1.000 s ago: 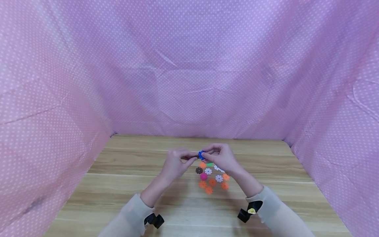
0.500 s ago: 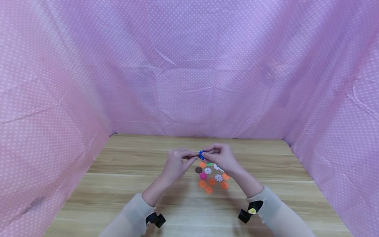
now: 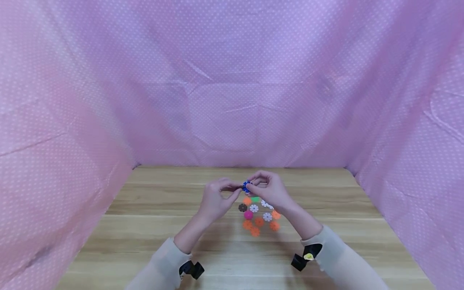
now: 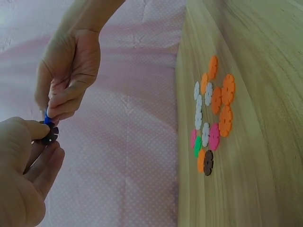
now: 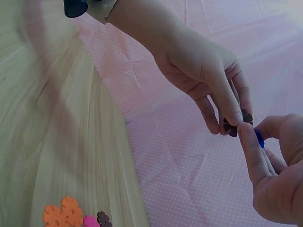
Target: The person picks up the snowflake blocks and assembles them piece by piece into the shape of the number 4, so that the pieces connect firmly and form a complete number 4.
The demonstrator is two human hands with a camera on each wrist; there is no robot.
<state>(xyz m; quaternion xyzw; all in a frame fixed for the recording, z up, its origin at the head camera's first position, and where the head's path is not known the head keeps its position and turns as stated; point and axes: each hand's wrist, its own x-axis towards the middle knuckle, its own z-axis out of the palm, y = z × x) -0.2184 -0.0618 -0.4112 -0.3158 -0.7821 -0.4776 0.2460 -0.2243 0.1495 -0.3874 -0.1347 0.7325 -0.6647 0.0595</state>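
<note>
My left hand (image 3: 215,200) pinches a dark brown notched snowflake disc (image 4: 51,135) between thumb and fingers, seen close up in both wrist views. A blue snowflake disc (image 3: 246,186) is held by the thumb and fingertips of my right hand (image 3: 272,192). Both hands meet above the table, and the two discs touch edge to edge, set at an angle. Fingers cover much of each disc, so how deep their slots interlock cannot be seen. In the right wrist view only a sliver of the blue disc (image 5: 259,138) shows.
Below the hands, loose discs lie on the wooden table (image 3: 145,241): several orange ones (image 3: 255,231), several white ones (image 3: 267,217), pink (image 3: 248,215), green (image 3: 255,199) and a brown one (image 3: 242,208). Pink dotted cloth (image 3: 232,121) encloses the back and sides.
Both hands keep their grips and stay together, with only a slight shift upward in the head view. The discs on the table have not moved visibly.
</note>
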